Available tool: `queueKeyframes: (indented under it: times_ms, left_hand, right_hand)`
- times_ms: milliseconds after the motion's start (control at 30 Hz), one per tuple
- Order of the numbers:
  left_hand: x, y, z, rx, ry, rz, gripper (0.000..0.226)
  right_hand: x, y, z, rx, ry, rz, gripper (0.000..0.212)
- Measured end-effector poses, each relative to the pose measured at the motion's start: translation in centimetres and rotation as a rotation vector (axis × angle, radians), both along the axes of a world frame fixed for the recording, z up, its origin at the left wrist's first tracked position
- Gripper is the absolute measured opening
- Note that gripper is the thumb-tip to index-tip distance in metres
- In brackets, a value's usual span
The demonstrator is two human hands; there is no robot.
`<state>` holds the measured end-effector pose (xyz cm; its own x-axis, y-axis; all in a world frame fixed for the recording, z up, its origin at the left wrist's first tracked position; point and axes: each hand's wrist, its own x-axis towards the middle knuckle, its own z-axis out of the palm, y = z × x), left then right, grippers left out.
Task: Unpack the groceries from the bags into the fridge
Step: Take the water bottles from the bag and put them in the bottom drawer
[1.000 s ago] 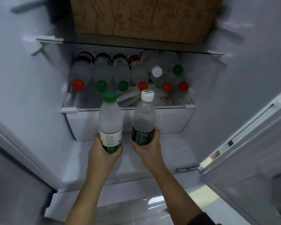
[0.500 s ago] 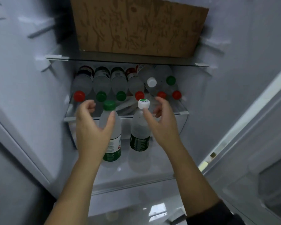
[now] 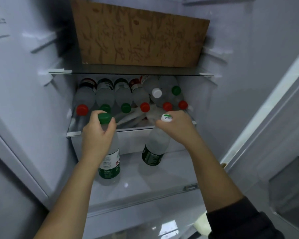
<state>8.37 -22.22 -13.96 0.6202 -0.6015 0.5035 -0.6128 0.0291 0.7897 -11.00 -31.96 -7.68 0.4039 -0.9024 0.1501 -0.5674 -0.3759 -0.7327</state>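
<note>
Fridge stocking looks well along, judging from the load inside. No bags are in view, though, so you cannot tell how much is left outside it. At twelve o'clock one brown board fills the space above one glass shelf. Just under that, the middle shelf carries the lying bottles, eight if you count their caps. Six lie in a front row from nine o'clock across to three o'clock, close to centre, and two more are stacked on top at one o'clock. At six o'clock the lower shelf takes the two bottles you are handling, which makes ten bottles in all. Your green-capped bottle stands upright at seven o'clock. Your white-capped bottle leans at six o'clock, base toward the shelf, and you cannot tell whether it rests there. Your left hand has its fingers curled round the neck of the green-capped one. Your right hand wraps the neck of the white-capped one just under the cap. By that showing, what is left here is to settle these two and let go. Caps, smallest of all: four red, four green, two white.
</note>
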Motion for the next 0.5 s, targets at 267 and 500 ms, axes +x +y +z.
queueKeyframes:
  times_ms: [267, 500]
  left_hand:
    - [0.3, -0.1, -1.0, -0.086, 0.006, -0.001, 0.02]
    - [0.2, 0.0, -1.1, -0.112, -0.007, -0.005, 0.023]
  right_hand:
    - [-3.7, 2.2, 2.1, -0.016, -0.677, -0.185, 0.026]
    - [-3.2, 4.4, 3.1, -0.153, -0.979, -0.222, 0.01]
